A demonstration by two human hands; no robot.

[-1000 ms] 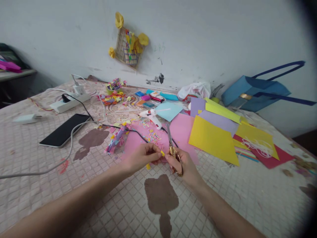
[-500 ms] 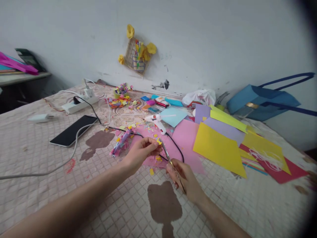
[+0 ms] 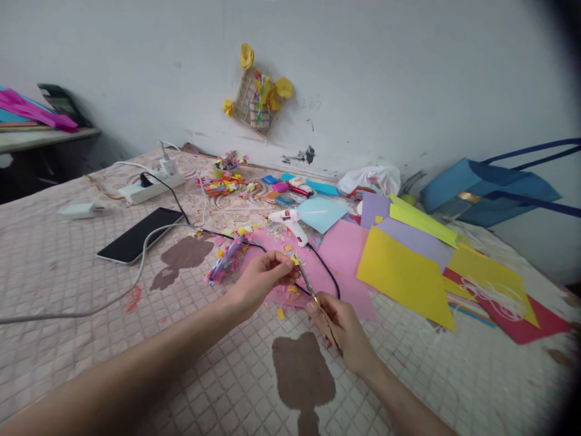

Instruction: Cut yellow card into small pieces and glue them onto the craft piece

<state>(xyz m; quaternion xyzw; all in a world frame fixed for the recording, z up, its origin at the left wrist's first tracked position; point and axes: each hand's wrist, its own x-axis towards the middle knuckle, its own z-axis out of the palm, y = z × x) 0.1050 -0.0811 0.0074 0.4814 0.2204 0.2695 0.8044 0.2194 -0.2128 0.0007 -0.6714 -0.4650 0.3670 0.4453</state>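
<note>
I can barely make out the tiny yellow scrap (image 3: 295, 259) pinched in the left hand (image 3: 275, 270), above the pink paper (image 3: 347, 284); whether the scissors (image 3: 305, 281) touch it, I cannot tell. The right hand (image 3: 338, 327) grips them, partly hiding them. I count one glue gun (image 3: 296, 230), one phone (image 3: 140, 235).

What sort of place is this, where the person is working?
Probably a handicraft workspace: on the pale, grid-patterned table are a white pistol-shaped glue gun and a large rectangular yellow paper sheet, and the right hand holds metal scissors with gold-coloured handles.
</note>
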